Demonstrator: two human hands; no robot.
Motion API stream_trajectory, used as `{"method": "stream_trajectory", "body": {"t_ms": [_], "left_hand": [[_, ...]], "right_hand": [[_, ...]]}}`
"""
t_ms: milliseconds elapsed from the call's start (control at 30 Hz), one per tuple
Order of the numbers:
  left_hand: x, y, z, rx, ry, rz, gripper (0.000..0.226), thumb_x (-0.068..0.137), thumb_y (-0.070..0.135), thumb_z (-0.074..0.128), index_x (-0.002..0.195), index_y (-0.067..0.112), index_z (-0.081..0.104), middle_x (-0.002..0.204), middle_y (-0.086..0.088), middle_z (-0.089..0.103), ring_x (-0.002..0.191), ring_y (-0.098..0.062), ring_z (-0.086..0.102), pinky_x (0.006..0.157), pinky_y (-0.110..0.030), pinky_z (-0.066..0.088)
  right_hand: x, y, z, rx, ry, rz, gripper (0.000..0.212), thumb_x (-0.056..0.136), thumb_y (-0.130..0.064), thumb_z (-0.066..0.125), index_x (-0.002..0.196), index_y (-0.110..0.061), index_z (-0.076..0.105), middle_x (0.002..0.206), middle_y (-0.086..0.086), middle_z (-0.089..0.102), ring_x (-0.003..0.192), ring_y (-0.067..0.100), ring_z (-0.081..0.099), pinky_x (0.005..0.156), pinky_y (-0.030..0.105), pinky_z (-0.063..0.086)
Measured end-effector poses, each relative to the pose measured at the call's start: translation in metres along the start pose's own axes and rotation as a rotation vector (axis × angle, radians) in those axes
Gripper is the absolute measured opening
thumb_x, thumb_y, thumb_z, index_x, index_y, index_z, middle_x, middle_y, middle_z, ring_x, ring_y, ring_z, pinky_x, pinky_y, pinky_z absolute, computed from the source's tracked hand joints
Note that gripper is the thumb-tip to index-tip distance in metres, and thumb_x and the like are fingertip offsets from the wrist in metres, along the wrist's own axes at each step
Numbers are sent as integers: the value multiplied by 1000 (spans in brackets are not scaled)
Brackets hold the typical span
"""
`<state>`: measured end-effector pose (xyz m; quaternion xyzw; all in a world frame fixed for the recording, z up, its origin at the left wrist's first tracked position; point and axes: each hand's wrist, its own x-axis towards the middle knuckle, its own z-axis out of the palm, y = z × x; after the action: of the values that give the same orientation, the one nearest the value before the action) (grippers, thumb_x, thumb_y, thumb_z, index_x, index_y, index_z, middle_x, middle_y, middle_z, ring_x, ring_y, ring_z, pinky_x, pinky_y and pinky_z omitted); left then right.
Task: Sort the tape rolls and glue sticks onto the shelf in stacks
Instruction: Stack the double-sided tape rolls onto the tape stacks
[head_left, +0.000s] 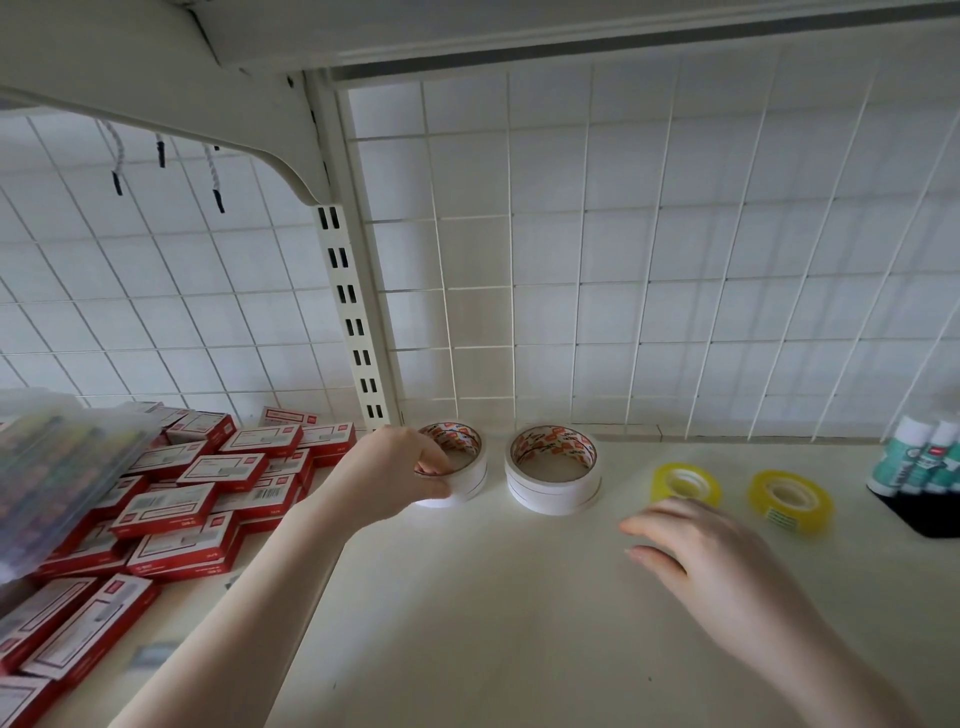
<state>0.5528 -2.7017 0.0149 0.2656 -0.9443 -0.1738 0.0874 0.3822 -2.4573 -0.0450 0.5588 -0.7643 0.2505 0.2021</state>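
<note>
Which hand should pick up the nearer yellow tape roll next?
Right. The right hand hovers open just in front of that yellow tape roll, while the left hand grips the white tape stack farther left.

Two stacks of white tape are sitting on the shelf: the left stack and the right stack, each showing two rolls. Two yellow rolls are lying singly, one beside the other. Three glue sticks are showing at the frame edge. The red boxes are lying too heaped to count.
</note>
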Motion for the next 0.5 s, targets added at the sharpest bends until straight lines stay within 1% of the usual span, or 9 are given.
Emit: {"method": "stream_trajectory", "body": {"t_ms": [100,200,333,400,500], "left_hand": [[0,0,-1,-13,-10,-12,19,78,26,72,97,22,74,94,11,69,87,-8,63,85,-29,50],[0,0,-1,-11,-3,-10,21,78,25,72,99,22,74,95,10,69,88,-8,63,86,-30,50],[-6,3,0,85,17,7,33,78,27,72,110,23,69,108,8,67,99,-11,61,89,-29,48],[-12,8,1,114,80,31,36,78,27,73,113,22,66,111,7,66,102,-12,59,88,-27,47],[-30,19,3,131,227,30,36,82,25,69,117,24,63,115,6,64,106,-15,56,87,-27,44]], "right_hand": [[-1,0,-1,3,-5,7,33,52,-15,91,77,-25,71,72,-13,63,63,13,64,46,27,50],[-1,0,-2,-2,-12,16,34,51,-16,92,77,-25,71,72,-13,63,62,13,64,45,27,49],[-4,0,-5,-52,-5,28,30,51,-20,91,68,-24,67,67,-9,61,60,15,62,42,28,49],[-5,2,-9,-86,9,52,28,53,-23,90,65,-23,65,65,-7,61,59,17,62,41,30,48],[-7,5,-20,-134,48,82,28,52,-25,91,63,-22,65,62,-5,61,56,21,61,42,29,47]]}}
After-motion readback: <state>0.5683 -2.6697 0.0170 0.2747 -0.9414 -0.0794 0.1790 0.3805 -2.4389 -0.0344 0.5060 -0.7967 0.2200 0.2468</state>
